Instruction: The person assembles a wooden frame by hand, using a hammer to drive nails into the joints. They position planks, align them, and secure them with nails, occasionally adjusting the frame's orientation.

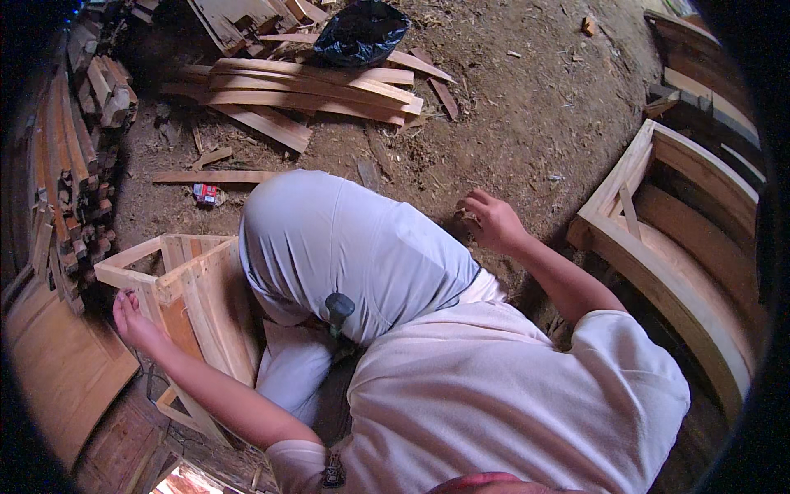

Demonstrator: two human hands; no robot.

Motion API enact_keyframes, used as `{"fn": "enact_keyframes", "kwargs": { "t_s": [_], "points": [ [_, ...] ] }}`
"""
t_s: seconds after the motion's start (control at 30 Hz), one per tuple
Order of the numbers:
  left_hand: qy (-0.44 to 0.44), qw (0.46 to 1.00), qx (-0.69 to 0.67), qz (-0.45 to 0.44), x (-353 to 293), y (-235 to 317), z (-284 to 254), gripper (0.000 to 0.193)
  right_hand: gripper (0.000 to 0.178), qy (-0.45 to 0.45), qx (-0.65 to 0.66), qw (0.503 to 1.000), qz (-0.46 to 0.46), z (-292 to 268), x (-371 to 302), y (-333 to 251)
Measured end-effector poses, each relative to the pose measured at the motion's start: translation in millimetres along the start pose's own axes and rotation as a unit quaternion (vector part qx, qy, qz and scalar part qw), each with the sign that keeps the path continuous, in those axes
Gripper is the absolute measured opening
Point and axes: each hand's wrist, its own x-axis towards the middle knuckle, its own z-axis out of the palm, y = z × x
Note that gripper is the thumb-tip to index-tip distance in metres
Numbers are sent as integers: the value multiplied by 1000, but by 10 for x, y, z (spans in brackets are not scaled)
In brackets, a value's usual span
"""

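At the left, my left hand [132, 319] is beside the near corner of a small wooden frame [185, 284], its fingers bent and bunched together. Whatever they may pinch is too small to make out. My right hand [494, 221] is out over the dirt to the right of my bent knee, fingers loosely curled and somewhat apart, with nothing visible in it. A tool with a dark rounded handle [339, 306] stands up by my lap; its lower end is hidden. The wooden frame has slatted sides and leans close against my leg.
Curved boards [313, 82] lie piled ahead, with a black plastic bag [362, 33] behind them. A small red packet [206, 194] is on the dirt floor [527, 115]. Stacked timber [70, 156] and a wooden panel [62, 362] line the left. A large curved wooden frame [666, 272] stands right.
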Motion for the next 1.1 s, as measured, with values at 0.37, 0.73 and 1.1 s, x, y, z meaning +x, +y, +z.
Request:
{"fn": "enact_keyframes", "kwargs": {
  "t_s": [0.37,0.73,1.1],
  "points": [
    [-13,1000,-6,18,-94,88,84,26,14,108,123,985,55,155,234,170],
    [-14,999,-1,38,-12,-45,75,21,29,16,3,1000,-5,107,183,120],
    [-17,1000,7,24,-65,46,87,21,15,54,320,926,194,193,368,-45]
  ]
}}
